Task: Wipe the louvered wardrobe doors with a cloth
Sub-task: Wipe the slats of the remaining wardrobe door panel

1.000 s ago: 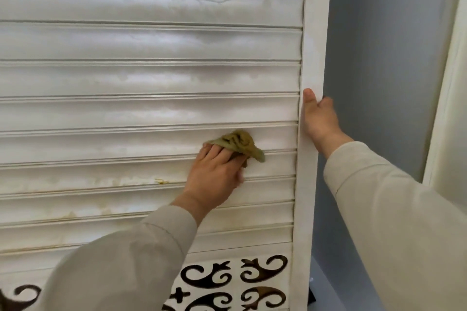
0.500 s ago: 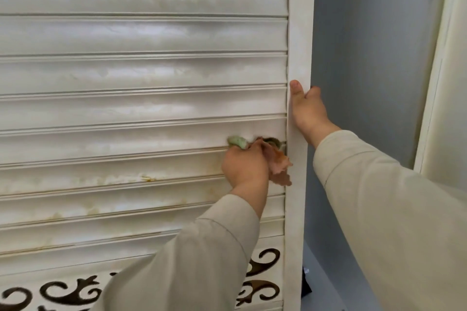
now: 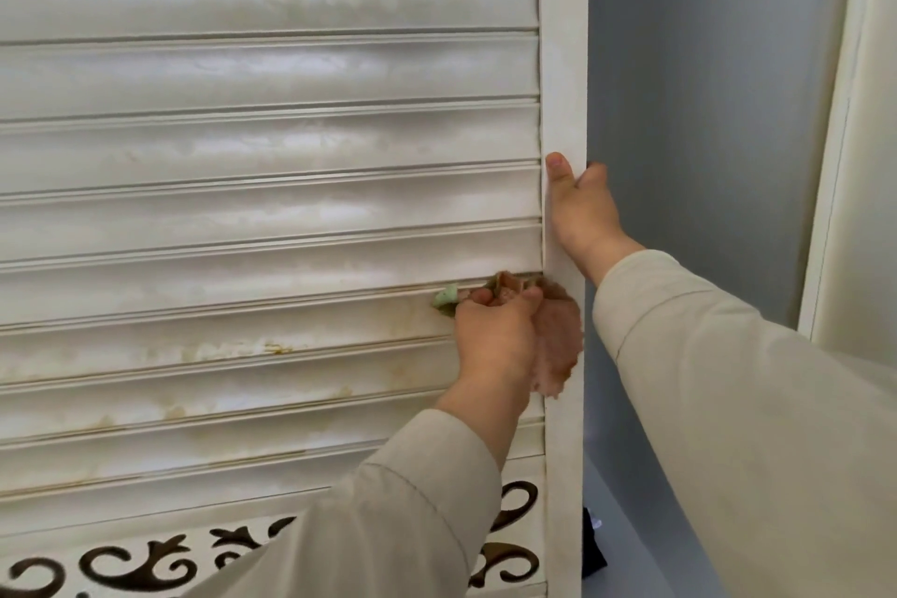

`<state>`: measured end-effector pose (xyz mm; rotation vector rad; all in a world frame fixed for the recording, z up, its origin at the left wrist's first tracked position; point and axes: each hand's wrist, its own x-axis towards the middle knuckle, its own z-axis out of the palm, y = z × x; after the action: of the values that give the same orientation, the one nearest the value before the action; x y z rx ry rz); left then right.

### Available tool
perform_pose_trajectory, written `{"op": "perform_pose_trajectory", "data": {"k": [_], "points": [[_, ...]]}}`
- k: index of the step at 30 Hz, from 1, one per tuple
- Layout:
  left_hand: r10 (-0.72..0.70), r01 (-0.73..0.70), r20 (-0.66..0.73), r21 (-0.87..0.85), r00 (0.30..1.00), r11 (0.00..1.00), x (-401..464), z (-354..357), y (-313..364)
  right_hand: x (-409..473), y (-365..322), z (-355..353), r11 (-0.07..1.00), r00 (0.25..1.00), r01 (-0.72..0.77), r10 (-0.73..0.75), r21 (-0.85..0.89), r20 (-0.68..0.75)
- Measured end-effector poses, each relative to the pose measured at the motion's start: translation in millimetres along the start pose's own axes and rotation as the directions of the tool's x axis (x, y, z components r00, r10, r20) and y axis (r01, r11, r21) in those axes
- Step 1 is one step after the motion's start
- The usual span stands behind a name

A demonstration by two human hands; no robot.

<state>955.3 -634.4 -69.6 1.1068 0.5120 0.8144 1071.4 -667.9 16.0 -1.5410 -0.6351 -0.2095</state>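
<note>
Long cream-beige sleeves [image 3: 757,403] with stitched cuff seams, bare hands [image 3: 495,335].

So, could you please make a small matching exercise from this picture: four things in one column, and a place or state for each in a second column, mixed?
Things:
1. left hand
2. right hand
3. cloth
4. scroll pattern

Places or states:
A. at the bottom of the door, below the slats
B. grips the door's right frame edge
C. bunched at the right end of a slat, partly over the frame
D. holds the cloth against a slat

Pairs: 1-D, 2-B, 3-C, 4-A
</note>
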Motion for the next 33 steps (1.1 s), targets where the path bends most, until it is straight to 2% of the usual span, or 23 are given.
{"op": "perform_pose_trajectory", "data": {"k": [2, 5, 7, 11, 14, 17, 19, 24, 28, 33], "points": [[0.049, -0.049, 0.001, 0.032, 0.999, 0.998, -6, -2, 1, 0, 0, 0, 1.0, 1.0, 0.001, -0.001, 0.002, 0.011], [0.108, -0.088, -0.15, 0.133, 0.983, 0.987, 3, -12, 3, -1, 0, -1, 1.0, 1.0, 0.002, -0.002, 0.009, 0.019], [0.088, -0.049, -0.249, 0.158, 0.965, 0.986, 6, -17, 7, -1, 1, -2, 1.0, 1.0, 0.007, -0.007, 0.011, 0.016], [-0.055, 0.061, -0.09, 0.066, 0.994, 0.996, -2, -13, 18, -3, -1, -2, 1.0, 1.0, -0.002, 0.001, 0.013, 0.022], [-0.074, 0.09, -0.103, 0.152, 0.992, 0.984, -8, -5, 24, -3, 0, -1, 1.0, 1.0, -0.008, 0.008, 0.017, 0.011], [-0.005, 0.032, -0.115, 0.238, 0.993, 0.971, -8, 4, 29, -2, 1, 1, 0.999, 1.0, -0.012, 0.012, 0.035, 0.0], [0.063, -0.011, -0.116, 0.406, 0.991, 0.914, -5, 7, 32, -2, 1, 1, 0.999, 1.0, -0.014, 0.014, 0.048, -0.006], [0.042, 0.0, -0.074, 0.5, 0.996, 0.866, -1, 13, 32, -5, 0, 5, 0.998, 0.999, -0.009, 0.011, 0.055, -0.032], [0.03, 0.0, -0.052, 0.493, 0.998, 0.87, 0, 28, 20, -3, 1, 3, 0.999, 0.999, -0.017, 0.018, 0.043, -0.035], [-0.021, 0.046, -0.092, 0.283, 0.996, 0.958, -5, 21, 22, -1, 2, 5, 0.998, 0.998, -0.027, 0.03, 0.057, -0.06]]}}
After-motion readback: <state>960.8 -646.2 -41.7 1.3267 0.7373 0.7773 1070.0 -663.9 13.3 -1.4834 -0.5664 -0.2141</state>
